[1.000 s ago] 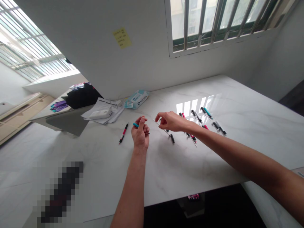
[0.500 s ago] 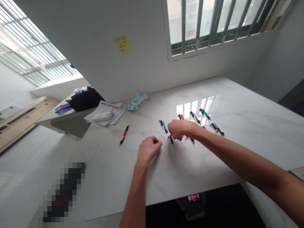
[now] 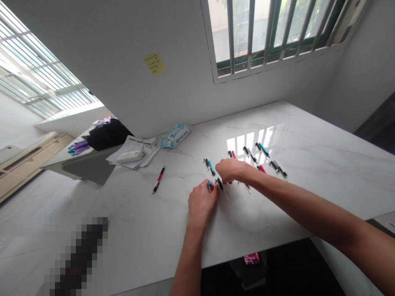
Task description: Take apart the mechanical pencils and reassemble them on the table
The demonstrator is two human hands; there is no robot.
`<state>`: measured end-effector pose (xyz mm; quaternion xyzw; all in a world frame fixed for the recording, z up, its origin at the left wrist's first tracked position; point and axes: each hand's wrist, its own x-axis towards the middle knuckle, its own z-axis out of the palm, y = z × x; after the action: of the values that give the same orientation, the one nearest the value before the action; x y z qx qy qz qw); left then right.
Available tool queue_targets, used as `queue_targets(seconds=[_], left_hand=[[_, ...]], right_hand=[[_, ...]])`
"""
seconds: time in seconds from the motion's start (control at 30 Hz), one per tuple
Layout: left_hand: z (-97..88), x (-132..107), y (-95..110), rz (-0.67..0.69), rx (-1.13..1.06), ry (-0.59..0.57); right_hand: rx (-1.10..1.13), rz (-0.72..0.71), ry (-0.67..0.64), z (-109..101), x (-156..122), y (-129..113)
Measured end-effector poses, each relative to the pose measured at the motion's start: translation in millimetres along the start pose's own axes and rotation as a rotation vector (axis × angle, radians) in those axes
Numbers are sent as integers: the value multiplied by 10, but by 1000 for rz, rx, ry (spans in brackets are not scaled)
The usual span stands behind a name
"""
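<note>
My left hand (image 3: 202, 202) is curled on the white marble table (image 3: 138, 230), closed round a teal pen part (image 3: 209, 185) whose tip shows at its fingers. My right hand (image 3: 230, 170) is just beyond it, fingers bent down over a black pen piece (image 3: 220, 183) and a thin refill (image 3: 224, 192) on the table; what it grips is hidden. A teal pen (image 3: 211, 167) lies just left of the right hand. Several more pens (image 3: 263, 150) lie in a row behind my right wrist.
A red and black pen (image 3: 158, 179) lies alone to the left. Papers with a white device (image 3: 132, 153) and a pack of wipes (image 3: 175, 135) sit near the wall. A yellow note (image 3: 155, 63) sticks to the wall. The table's front edge runs below my forearms.
Both hands came down from above the table and nearer together. My left hand moved right with the teal part. My right hand dropped onto the pen pieces.
</note>
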<state>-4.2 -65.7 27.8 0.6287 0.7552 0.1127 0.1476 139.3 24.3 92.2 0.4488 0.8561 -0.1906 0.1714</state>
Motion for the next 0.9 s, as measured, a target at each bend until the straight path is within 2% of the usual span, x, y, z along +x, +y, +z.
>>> queue_targets(seconds=[0.33,0.5,0.67,0.9], left_hand=[[-5,-66,61,136,-28,-13],[16,-57,32,95,19,4],[32,-83,35,59,62,42],[-47,-137,49,53,-3,24]], right_hand=[[26,-75,-32,63,131,45],[42,-71,7,71,135,46],[71,-76,-69,59,130,39],[51,-56,-63,31,119,58]])
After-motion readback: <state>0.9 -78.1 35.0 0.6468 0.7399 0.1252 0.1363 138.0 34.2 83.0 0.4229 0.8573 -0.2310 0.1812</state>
